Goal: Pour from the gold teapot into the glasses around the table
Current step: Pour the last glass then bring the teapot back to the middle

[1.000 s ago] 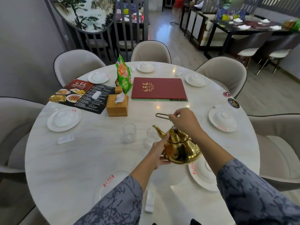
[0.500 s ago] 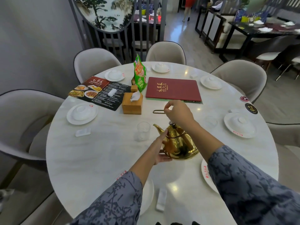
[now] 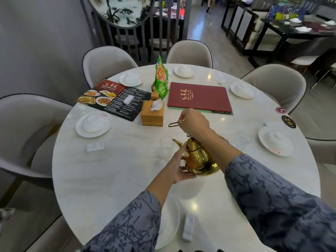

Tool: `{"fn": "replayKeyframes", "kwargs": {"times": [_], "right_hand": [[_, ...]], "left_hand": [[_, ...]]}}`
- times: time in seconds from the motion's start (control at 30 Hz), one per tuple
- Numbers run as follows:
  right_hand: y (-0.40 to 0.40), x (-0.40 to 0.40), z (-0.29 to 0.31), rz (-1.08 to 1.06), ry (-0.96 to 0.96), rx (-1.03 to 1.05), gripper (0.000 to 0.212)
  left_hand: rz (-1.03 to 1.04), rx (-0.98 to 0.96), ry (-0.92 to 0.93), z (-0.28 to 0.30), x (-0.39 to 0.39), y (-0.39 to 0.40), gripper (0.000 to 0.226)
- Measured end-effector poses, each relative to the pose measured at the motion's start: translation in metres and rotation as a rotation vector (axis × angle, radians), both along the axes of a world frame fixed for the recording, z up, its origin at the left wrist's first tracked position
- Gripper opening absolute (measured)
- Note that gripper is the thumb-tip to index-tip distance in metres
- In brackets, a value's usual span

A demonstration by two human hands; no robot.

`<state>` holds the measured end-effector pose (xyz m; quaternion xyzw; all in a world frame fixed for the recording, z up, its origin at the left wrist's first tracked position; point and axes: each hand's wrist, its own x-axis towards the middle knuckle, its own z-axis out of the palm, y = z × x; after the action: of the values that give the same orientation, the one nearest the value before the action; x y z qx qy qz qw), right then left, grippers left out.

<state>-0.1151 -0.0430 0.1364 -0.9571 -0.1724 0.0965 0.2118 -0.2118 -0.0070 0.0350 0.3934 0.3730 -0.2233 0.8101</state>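
Observation:
The gold teapot is held above the white marble table near its middle, spout pointing left. My right hand is closed on the teapot's thin wire handle from above. My left hand rests flat against the pot's left side and under its base. A clear glass stands just left of the spout tip. A second clear glass stands to the right, beyond my right forearm. I cannot tell whether anything is flowing from the spout.
A wooden tissue box, a green snack bag, a red menu folder and a black picture menu lie beyond the pot. Covered white bowls on plates ring the table. Padded chairs surround it.
The view has shifted left and back, so the table now sits further right in view. The teapot stays in both hands with its spout by the left glass.

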Motion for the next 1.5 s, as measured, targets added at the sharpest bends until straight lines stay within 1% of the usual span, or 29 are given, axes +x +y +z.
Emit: {"fn": "replayKeyframes", "kwargs": {"times": [0.43, 0.57, 0.7, 1.5], "right_hand": [[0.02, 0.011, 0.005, 0.05, -0.017, -0.097, 0.016], [0.021, 0.013, 0.01, 0.073, -0.04, -0.13, 0.014], [0.023, 0.014, 0.013, 0.097, -0.038, -0.147, 0.013], [0.023, 0.017, 0.015, 0.133, -0.026, -0.199, 0.021]], "left_hand": [[0.029, -0.134, -0.005, 0.004, 0.008, 0.006, 0.071], [0.034, -0.145, -0.003, 0.006, 0.012, 0.006, 0.072], [0.036, -0.163, -0.011, 0.008, 0.013, 0.005, 0.067], [0.055, -0.215, -0.008, 0.009, 0.016, 0.0, 0.066]]}}
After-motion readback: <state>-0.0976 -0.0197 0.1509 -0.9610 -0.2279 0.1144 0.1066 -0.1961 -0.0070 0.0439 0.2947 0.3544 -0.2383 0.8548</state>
